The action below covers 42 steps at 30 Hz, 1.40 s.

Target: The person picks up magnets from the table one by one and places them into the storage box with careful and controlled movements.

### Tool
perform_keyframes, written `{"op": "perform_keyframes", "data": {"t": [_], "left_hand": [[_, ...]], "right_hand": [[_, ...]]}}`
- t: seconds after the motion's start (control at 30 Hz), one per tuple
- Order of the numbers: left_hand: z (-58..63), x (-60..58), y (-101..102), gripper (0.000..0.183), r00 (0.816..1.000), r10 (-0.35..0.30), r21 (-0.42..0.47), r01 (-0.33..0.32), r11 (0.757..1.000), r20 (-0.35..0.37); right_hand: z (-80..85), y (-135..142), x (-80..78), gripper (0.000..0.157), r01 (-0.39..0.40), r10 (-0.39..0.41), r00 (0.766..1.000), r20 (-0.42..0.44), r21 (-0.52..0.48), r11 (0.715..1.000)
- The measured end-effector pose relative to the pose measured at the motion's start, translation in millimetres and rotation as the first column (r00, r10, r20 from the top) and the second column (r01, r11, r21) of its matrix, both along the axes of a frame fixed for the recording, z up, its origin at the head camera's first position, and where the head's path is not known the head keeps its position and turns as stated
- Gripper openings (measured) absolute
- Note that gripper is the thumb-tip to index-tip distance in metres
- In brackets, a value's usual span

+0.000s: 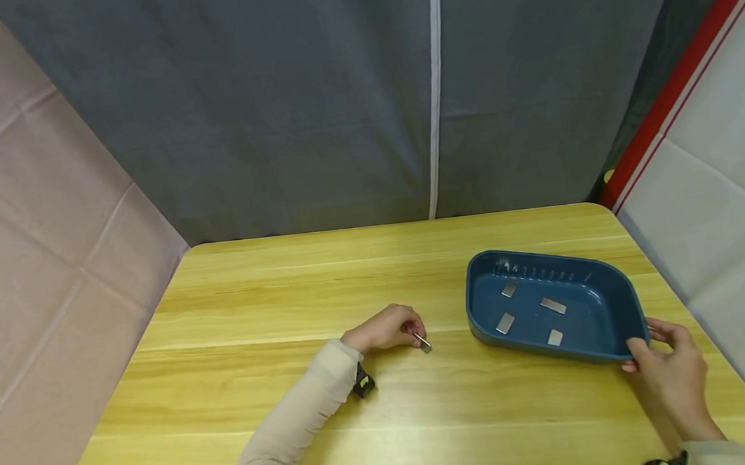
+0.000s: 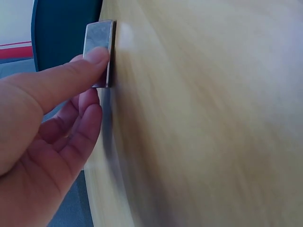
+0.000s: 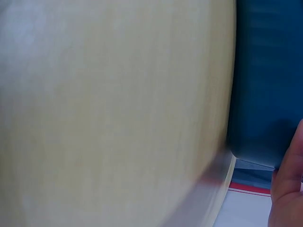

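My left hand point(image 1: 387, 328) pinches a small silver metal block point(image 2: 97, 35) between thumb and fingers, just over the table left of the blue tray. The left wrist view shows its flat shiny face and thin side; whether it touches the wood I cannot tell. At the blue tray's point(image 1: 559, 353) near right corner, my right hand point(image 1: 673, 371) grips the rim, thumb on top and fingers outside. Several similar flat metal blocks point(image 1: 505, 323) lie spread out on the tray floor. Only part of the right hand shows in the right wrist view, beside the tray wall point(image 3: 265, 85).
A wood-grain table point(image 1: 228, 380) lies under everything. Behind its far edge hangs a grey curtain point(image 1: 309, 109) with a pale vertical strip. Light panels stand on the left point(image 1: 50, 242) and right point(image 1: 718, 193), the right one edged in red.
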<state>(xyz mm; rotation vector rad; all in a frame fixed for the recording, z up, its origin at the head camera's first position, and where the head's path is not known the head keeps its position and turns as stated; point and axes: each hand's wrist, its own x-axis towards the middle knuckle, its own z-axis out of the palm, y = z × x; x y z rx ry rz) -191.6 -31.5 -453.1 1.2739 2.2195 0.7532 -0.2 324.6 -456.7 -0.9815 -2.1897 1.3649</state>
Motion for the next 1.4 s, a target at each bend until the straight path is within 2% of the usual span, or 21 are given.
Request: {"op": "perform_keyframes", "data": {"t": [0.43, 0.7, 0.97, 1.27, 1.4], "left_hand": [[-6.5, 0.3, -4.0, 0.005, 0.998, 0.054, 0.087, -0.056, 0.995, 0.021], [-7.5, 4.0, -4.3, 0.006, 0.989, 0.116, 0.149, -0.129, 0.98, 0.09], [-5.5, 6.6, 0.0, 0.006, 0.96, 0.201, 0.211, -0.242, 0.947, 0.195], [-1.6, 8.8, 3.7, 0.009, 0.927, 0.246, 0.239, -0.316, 0.918, 0.282], [0.8, 9.5, 6.2, 0.011, 0.892, 0.282, 0.24, -0.378, 0.894, 0.354]], "right_hand": [[0.8, -0.6, -0.3, 0.032, 0.013, -0.013, 1.0, 0.005, -0.014, 1.0], [0.5, -0.6, 0.4, 0.032, 0.008, -0.008, 1.0, -0.008, -0.021, 1.0], [1.9, -0.2, 0.7, 0.032, 0.014, -0.014, 1.0, 0.001, -0.032, 0.999], [3.5, -0.9, 0.4, 0.033, 0.009, -0.009, 1.0, 0.013, -0.012, 1.0], [4.2, -1.0, 0.5, 0.03, 0.012, -0.012, 1.0, 0.014, -0.027, 1.0]]}}
